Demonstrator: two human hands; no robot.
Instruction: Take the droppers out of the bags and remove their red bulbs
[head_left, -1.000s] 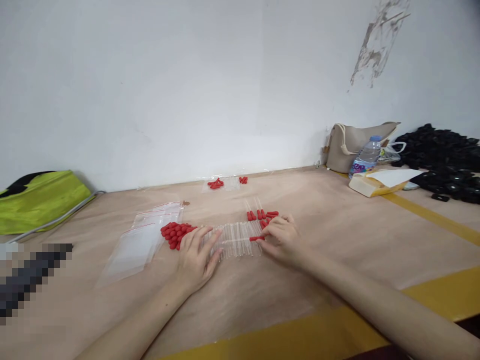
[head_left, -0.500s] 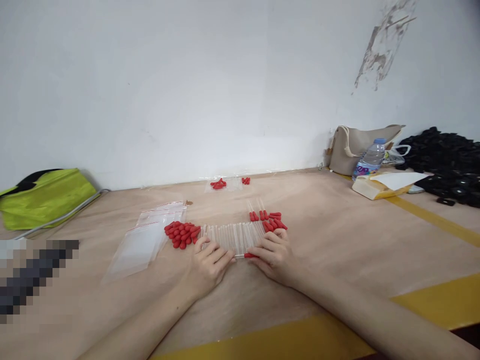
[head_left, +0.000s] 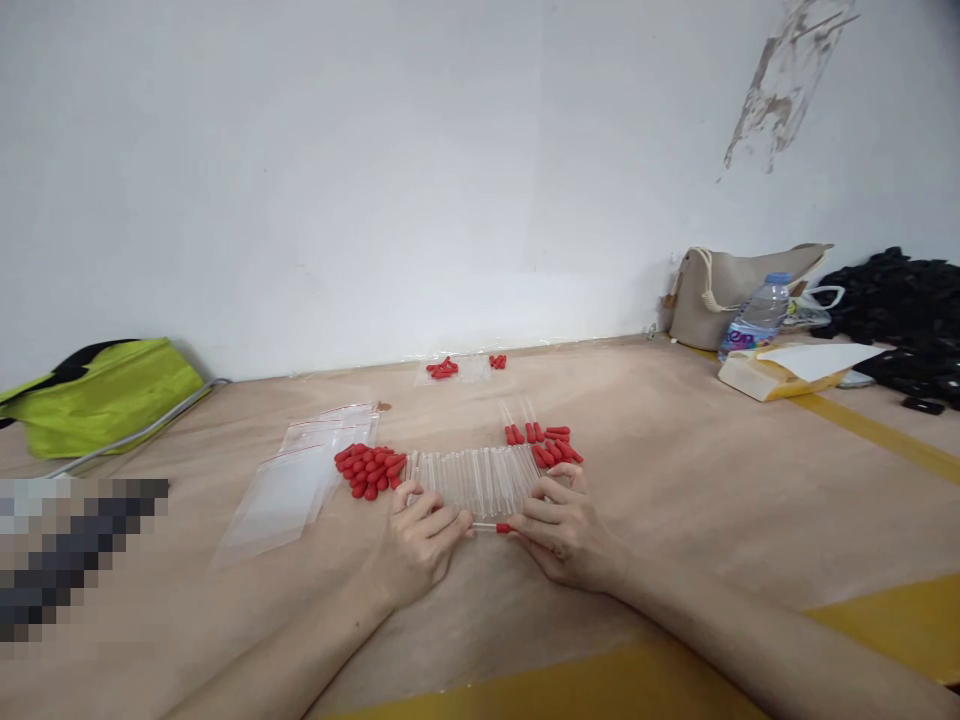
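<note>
My left hand (head_left: 427, 535) is closed on one end of a thin clear dropper tube (head_left: 484, 526). On the tube's other end sits a red rubber bulb (head_left: 503, 528), pinched in the fingers of my right hand (head_left: 562, 530). Just beyond both hands lies a row of loose clear tubes (head_left: 472, 478), side by side. A heap of red bulbs (head_left: 367, 470) is at the row's left, and more red bulbs (head_left: 556, 454) lie at its right. Behind them, a few tubes with bulbs fitted (head_left: 531, 432) point toward the wall.
Clear zip bags (head_left: 281, 490) lie at the left, near a yellow-green bag (head_left: 112, 395). By the wall is a bag with red bulbs (head_left: 442, 369). At the right are a water bottle (head_left: 757, 315), a beige bag (head_left: 697, 300), a tissue pack (head_left: 784, 375) and a black pile (head_left: 892, 310).
Both hands have come slightly nearer to me with the tube and bulb, away from the row. Less of the bulb shows past my right fingers. The view has shifted a little.
</note>
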